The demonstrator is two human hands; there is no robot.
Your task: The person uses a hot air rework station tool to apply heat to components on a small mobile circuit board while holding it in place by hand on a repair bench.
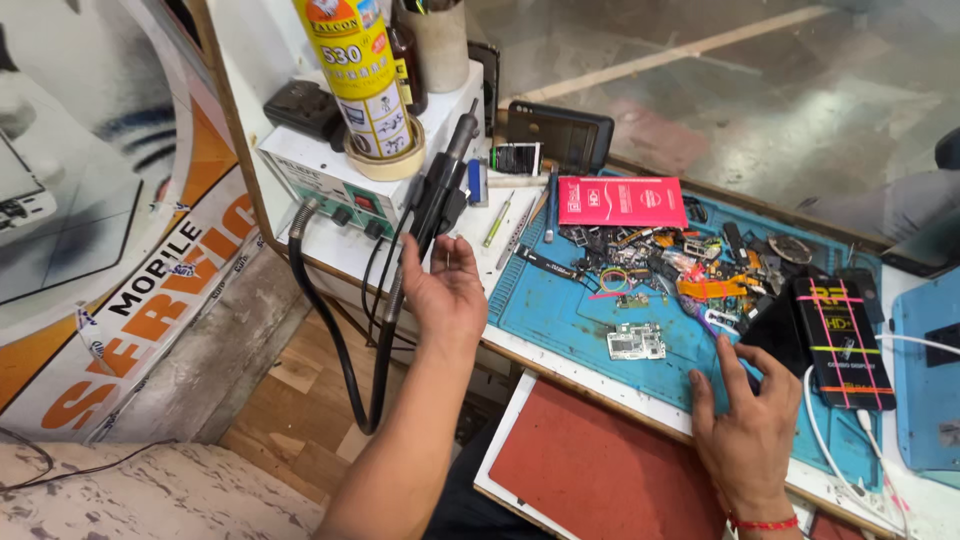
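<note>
Blue rubber work mat [560, 310] w/ pale grid lines, centre. Small green-white circuit board [636, 342] on it. Red flat packet [621, 201] far side. Yellow spray can [356, 60] far left; black hot-air handle [437, 190]. Red board [590, 470] near.

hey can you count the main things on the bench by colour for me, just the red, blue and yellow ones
Red: 2, flat packet, board
Blue: 2, work mat, smaller mat
Yellow: 1, spray can
Total: 5
</note>
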